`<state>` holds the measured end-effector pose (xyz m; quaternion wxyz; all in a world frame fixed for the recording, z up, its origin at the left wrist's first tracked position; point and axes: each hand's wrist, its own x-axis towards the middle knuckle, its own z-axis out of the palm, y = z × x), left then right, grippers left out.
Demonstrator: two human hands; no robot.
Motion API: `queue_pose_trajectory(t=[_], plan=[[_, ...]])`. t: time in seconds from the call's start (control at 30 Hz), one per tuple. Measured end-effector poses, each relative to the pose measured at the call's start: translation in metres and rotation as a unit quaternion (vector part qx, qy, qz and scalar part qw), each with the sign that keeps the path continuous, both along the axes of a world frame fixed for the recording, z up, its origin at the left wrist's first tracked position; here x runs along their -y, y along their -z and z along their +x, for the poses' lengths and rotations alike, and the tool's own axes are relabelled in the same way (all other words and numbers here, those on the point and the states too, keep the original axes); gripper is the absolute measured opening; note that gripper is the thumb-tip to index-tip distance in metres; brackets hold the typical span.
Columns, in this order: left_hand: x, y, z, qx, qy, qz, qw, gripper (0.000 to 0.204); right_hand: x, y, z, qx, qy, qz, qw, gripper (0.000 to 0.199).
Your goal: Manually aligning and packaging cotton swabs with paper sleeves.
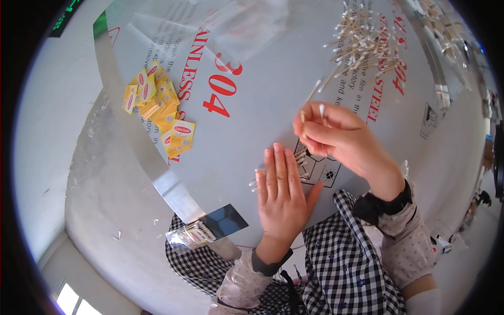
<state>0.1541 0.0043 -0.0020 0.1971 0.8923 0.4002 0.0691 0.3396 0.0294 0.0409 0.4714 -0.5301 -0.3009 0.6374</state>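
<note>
Checked apron (341, 262) lowest; left hand (281, 186) lies flat, pinning swabs (302, 155) at centre; right hand (336, 136) pinches 2 swabs above them. Keep the tips aligned, I judge.

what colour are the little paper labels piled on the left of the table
Yellow with a red oval, seen in the head view: paper labels.

The table (252, 105) at frame centre is showing smooth, film-covered sheet metal with a glossy bare edge. Wooden-stemmed cotton swabs (362, 42) are lying upper right; glossy yellow paper labels (157, 100) are lying upper left.

Single head-worn fisheye view, steeply downward and close over the steel table (252, 63).
</note>
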Motion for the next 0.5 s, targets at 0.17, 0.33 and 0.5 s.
queue_pose_trajectory(t=[0.17,0.33,0.5], plan=[[-0.002,-0.001,-0.006,-0.023,0.0,0.005,1.0,0.086,0.03,0.008,0.002,-0.311,0.103,-0.028,0.944,0.021],[-0.002,-0.003,-0.005,-0.019,0.002,-0.006,1.0,0.086,0.032,0.007,0.005,-0.322,0.146,-0.016,0.935,0.039],[-0.002,-0.002,-0.005,-0.025,0.002,-0.001,1.0,0.087,0.034,0.008,0.008,-0.361,0.154,-0.011,0.92,0.047]])
